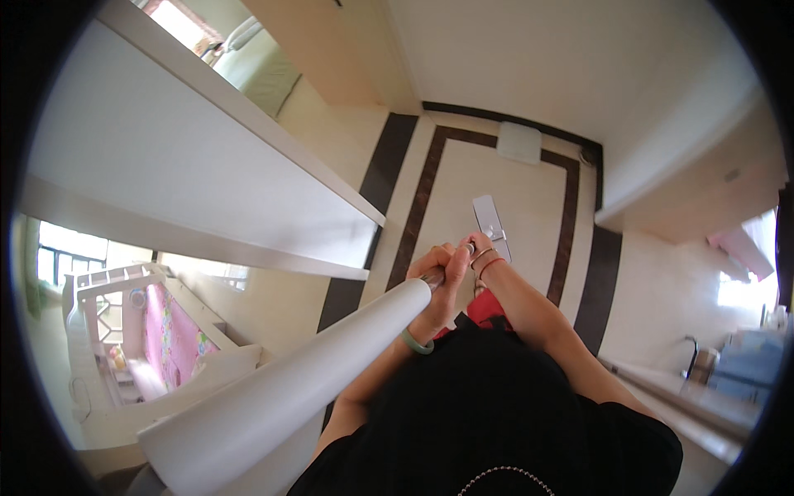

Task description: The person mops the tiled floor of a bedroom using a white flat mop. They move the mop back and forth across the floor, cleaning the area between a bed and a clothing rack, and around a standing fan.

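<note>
A flat mop runs from its thick white upper handle [289, 388], at the lower left close to me, down to a pale rectangular mop head [486, 213] on the tiled floor. My left hand [442, 281], with a green bangle at the wrist, is wrapped round the metal pole just past the white part. Farther down the pole, my right hand [483, 246] is closed on it, with bracelets at that wrist. The two hands are close together. My hands and right forearm hide part of the lower pole.
A white scale-like square [519, 143] lies by the far wall, inside the dark floor border [569, 223]. White wall ends [248, 174] stand at left; a child's bed with pink bedding [178, 335] is beyond. At right are a counter [662, 393] and blue boxes [744, 364].
</note>
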The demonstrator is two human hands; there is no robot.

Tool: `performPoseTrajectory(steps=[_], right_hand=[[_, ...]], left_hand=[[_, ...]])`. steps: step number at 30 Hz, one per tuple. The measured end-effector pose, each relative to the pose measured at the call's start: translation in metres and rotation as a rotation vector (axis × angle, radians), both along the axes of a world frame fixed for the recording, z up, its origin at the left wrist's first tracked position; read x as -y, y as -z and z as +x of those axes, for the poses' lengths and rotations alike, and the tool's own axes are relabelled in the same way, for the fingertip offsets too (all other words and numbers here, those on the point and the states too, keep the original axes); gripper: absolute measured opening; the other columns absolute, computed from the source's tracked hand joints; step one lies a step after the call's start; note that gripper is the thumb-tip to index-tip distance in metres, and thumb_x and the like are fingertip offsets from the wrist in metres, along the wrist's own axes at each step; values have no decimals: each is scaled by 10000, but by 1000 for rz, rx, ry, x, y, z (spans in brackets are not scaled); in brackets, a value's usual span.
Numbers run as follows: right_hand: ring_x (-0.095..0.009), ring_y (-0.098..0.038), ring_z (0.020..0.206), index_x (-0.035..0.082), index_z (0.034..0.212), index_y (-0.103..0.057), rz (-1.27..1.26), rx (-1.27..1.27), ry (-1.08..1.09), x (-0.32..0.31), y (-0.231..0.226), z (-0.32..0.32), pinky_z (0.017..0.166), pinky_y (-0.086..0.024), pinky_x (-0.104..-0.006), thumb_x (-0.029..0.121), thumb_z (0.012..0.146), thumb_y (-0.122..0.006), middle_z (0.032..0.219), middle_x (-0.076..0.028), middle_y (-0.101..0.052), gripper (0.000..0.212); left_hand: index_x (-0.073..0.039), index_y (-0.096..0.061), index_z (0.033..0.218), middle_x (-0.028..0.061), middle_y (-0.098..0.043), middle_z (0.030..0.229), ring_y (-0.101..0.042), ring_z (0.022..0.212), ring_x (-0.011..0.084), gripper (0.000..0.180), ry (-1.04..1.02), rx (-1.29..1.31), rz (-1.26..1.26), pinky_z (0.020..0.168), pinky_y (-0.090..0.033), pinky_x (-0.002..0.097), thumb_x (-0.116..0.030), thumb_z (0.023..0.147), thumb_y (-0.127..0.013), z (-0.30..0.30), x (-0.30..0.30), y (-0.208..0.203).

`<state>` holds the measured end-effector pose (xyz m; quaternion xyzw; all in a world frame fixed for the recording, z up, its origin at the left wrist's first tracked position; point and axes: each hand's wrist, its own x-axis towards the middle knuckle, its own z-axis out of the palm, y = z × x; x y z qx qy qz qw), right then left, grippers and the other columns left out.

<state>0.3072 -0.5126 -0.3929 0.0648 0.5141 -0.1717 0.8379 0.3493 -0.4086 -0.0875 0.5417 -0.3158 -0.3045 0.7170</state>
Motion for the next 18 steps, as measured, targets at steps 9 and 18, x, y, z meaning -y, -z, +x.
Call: performPoseTrajectory(steps=[9, 18], right_hand=[[-175, -425, 466, 89, 607, -343, 57, 129, -188, 126, 12, 205, 442, -400, -308, 66, 744, -437, 547, -60, -410, 168], [-175, -447, 467, 61, 635, -396, 62, 208, -428, 215, 48, 404, 431, -400, -275, 106, 774, -412, 567, -76, -455, 147]], left_hand=[[-17, -458, 614, 7, -438, 545, -353, 465, 40, 250, -243, 105, 127, 463, -304, 192, -47, 858, -503, 164, 127, 23], [-13, -493, 650, -16, -423, 550, -333, 483, 37, 198, -342, 195, 102, 453, -256, 200, -27, 847, -513, 336, 231, 51]])
